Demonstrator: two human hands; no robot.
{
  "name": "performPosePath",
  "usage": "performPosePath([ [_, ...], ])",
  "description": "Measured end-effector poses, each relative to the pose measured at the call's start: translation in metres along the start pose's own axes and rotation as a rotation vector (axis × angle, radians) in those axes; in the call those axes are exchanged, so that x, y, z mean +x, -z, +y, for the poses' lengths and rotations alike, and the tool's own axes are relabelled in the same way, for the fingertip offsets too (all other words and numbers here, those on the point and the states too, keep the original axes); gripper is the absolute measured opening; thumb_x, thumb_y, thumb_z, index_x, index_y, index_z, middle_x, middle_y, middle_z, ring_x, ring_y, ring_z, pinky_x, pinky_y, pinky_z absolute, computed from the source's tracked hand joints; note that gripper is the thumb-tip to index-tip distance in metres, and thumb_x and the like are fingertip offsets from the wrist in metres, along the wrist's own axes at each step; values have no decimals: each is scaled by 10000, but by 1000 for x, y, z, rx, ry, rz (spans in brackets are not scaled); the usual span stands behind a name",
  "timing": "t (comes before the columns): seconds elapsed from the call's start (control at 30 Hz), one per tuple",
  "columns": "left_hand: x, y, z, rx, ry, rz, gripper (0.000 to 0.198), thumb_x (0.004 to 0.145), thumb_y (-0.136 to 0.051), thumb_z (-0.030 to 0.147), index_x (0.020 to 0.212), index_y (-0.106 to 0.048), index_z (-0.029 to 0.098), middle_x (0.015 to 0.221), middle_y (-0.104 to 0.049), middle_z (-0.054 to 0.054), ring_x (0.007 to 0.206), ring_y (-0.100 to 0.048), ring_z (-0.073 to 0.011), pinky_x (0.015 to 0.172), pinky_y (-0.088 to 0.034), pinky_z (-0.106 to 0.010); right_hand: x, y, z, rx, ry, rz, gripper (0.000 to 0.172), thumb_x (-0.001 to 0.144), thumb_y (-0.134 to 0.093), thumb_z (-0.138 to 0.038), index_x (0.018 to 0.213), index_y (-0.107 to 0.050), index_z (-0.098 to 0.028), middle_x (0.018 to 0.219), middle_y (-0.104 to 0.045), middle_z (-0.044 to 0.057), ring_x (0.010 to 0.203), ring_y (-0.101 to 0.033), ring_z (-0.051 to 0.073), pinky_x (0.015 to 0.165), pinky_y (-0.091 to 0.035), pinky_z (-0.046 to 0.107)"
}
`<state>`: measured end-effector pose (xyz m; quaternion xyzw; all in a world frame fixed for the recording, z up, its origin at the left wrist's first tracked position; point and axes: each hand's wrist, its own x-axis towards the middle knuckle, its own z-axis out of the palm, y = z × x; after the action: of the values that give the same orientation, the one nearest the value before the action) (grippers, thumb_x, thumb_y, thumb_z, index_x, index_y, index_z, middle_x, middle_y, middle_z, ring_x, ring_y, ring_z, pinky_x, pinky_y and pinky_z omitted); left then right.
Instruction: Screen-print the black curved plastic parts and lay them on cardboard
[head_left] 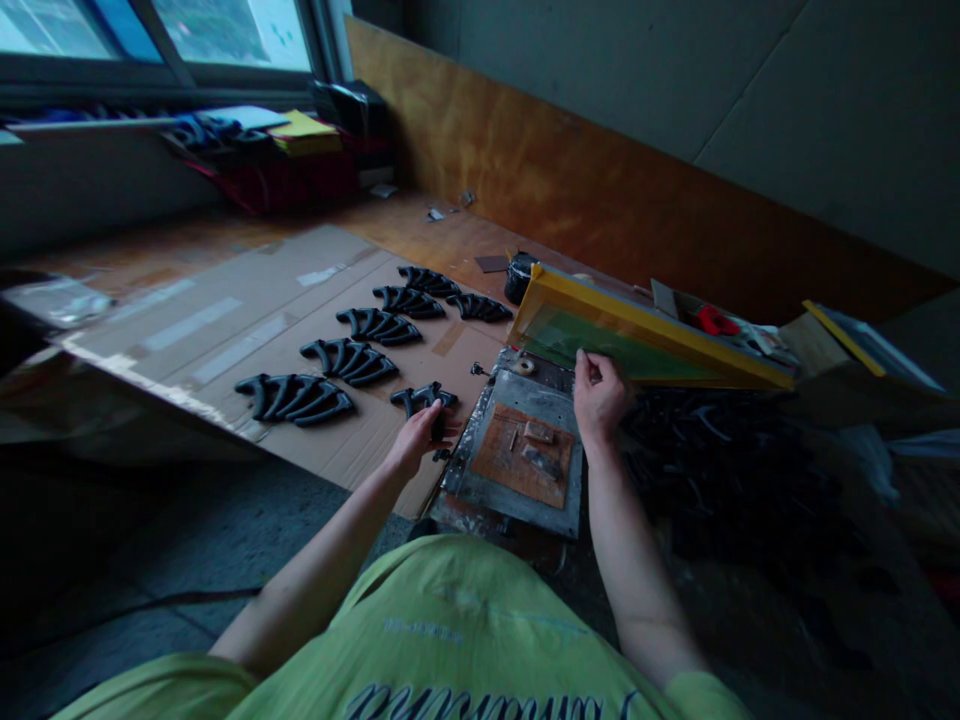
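Observation:
My left hand (pixel 420 437) is at the right edge of the cardboard, its fingers closed around a black curved piece (pixel 438 424). Just beyond that hand lie more black curved pieces (pixel 414 398). My right hand (pixel 602 392) is raised with its fingers pinched together, in front of the green mesh of a yellow-edged screen frame (pixel 667 335); what the pinch holds, if anything, is hidden. Between my hands sits a flat grey plate (pixel 487 485) bearing a brown board (pixel 499 455) with small blocks on it. The screen frame stands tilted up behind the plate.
Overlapping rows of black curved pieces (pixel 296 398) lie on the cardboard sheet (pixel 202 290) at left. A dark heap of similar pieces (pixel 735 470) is at right. A black pot (pixel 519 277) and a tape roll (pixel 524 366) stand near the frame.

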<state>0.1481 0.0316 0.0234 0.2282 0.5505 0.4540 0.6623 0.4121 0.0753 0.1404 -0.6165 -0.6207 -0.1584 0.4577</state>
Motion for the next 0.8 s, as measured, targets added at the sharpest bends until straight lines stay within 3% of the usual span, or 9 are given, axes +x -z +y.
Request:
performPosePath([
  [0.8,-3,-3,-1,13,20,-5,377,900,-546,501,980,-638,144,898,-740,-107,726,-692,-174,602,-547,-264,0,0,1,-12,-33,-23,359,948,-486,-442,782,-684,-192,682,-662,61,639,-570,169,637,-394,275],
])
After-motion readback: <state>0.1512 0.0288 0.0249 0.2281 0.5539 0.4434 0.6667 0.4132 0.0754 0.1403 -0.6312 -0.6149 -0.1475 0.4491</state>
